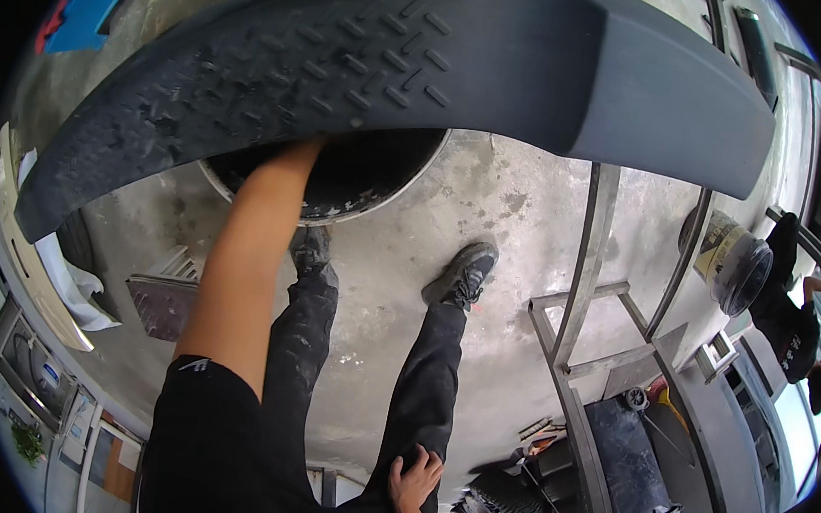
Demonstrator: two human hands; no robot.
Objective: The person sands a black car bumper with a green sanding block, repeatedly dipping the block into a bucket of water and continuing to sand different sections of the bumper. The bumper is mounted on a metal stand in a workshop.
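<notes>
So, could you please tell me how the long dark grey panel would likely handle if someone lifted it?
The panel is probably fairly stiff, since it holds an even curve. It may tip if lifted off-centre, as both ends reach well past the round drum beneath. Its raised tread might aid grip; the smooth end could be slipperier.

So this is a big dark grey plastic bumper point(503, 61), long and curved, lying crosswise over a round drum point(379, 172). Raised tread-style bars run across its middle, the left half looks scuffed and dusty, and the right end is smoother with a crease. The drum's black inside, with a pale, grubby rim, mouth partly covered. Can't tell if they're actually touching, tbh.
</notes>
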